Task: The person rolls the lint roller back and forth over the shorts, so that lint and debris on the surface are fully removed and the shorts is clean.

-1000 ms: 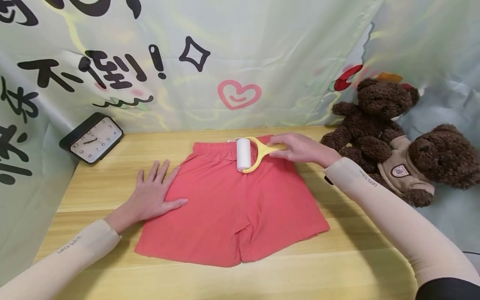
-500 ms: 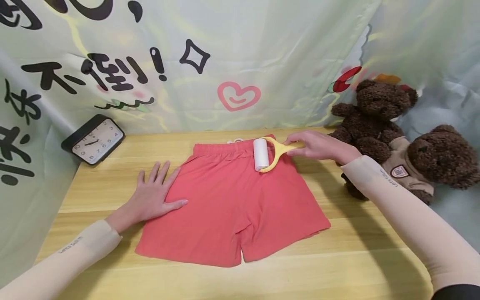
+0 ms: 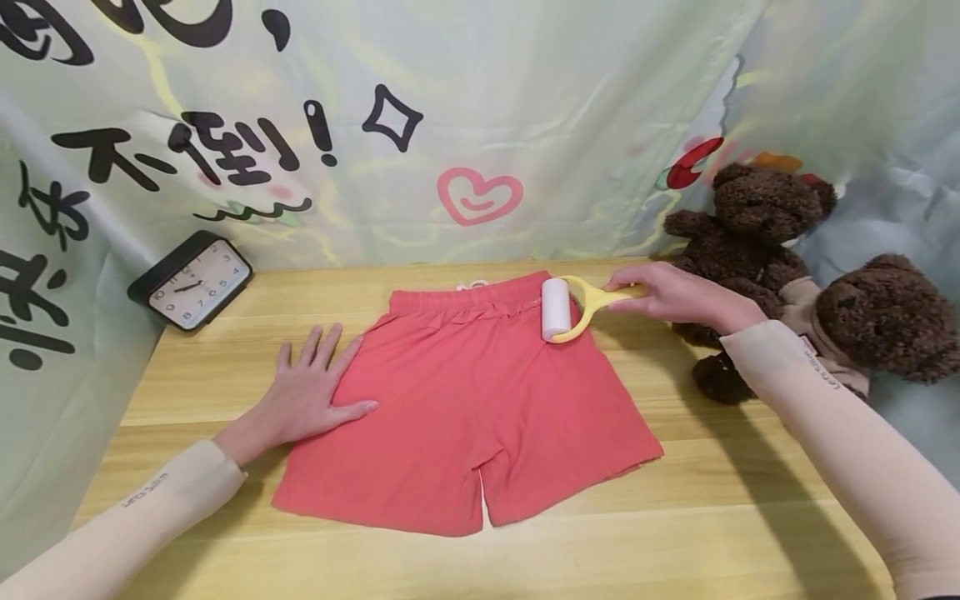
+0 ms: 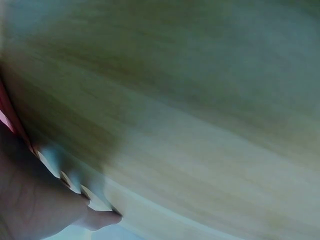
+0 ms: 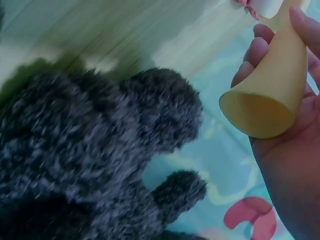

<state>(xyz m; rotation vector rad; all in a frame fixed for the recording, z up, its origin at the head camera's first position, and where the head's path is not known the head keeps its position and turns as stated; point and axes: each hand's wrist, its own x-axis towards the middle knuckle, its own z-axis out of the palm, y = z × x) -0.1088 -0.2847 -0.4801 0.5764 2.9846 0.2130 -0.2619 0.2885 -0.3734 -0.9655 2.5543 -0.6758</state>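
A pair of red shorts lies spread flat on the wooden table, waistband toward the back. My left hand rests with fingers spread on the left edge of the shorts, partly on the wood. In my right hand is the yellow handle of a lint roller, whose white cylinder sits at the right end of the waistband. The right wrist view shows fingers curled round the hollow yellow handle. Only a corner of the left hand appears in the left wrist view.
Two dark brown teddy bears sit at the right, close to my right forearm. A black-framed clock stands at the back left of the wooden table. A printed curtain hangs behind.
My right hand has moved to the right, drawing the lint roller from the waistband's middle to its right end. The left hand has stayed in place.
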